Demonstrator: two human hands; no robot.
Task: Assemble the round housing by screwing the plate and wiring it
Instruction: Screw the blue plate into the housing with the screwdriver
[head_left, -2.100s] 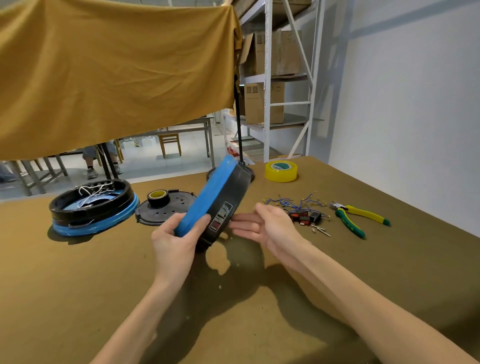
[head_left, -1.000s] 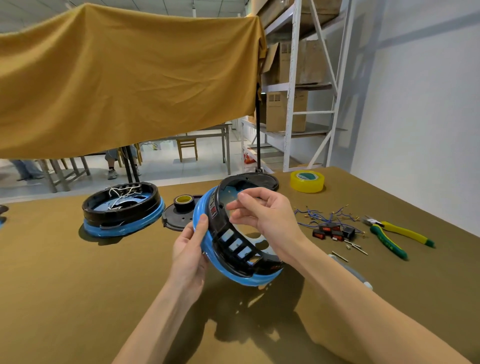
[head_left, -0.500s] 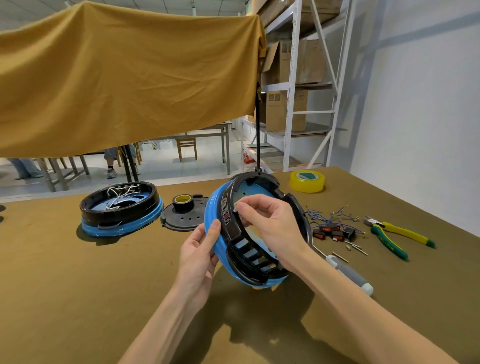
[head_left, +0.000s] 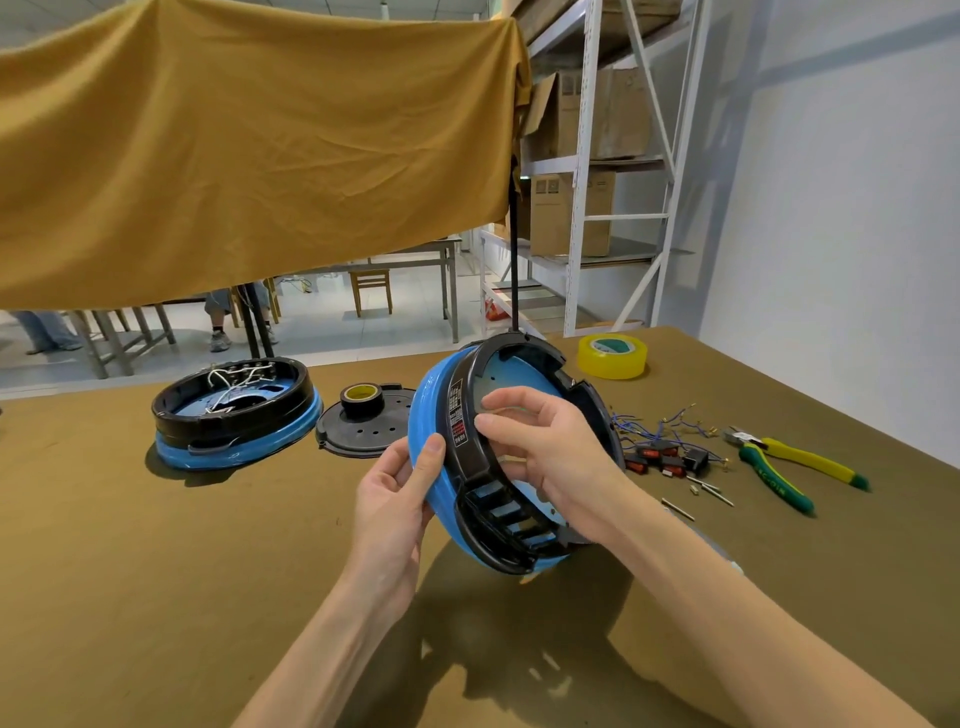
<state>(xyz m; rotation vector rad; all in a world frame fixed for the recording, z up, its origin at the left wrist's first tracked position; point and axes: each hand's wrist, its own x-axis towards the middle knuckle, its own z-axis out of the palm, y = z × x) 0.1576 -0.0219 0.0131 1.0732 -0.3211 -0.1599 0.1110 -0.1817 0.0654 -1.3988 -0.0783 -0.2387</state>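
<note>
Above the brown table, near its middle, we hold the round housing tilted on edge, its open side turned toward three o'clock. Our left hand grips the blue rim from nine o'clock, thumb pressed on it. Our right hand reaches inside, fingers curled over the black ring. At ten o'clock lies a second housing with white wires; beside it sits the black plate carrying a tape roll. At three o'clock lie blue wires and pliers.
</note>
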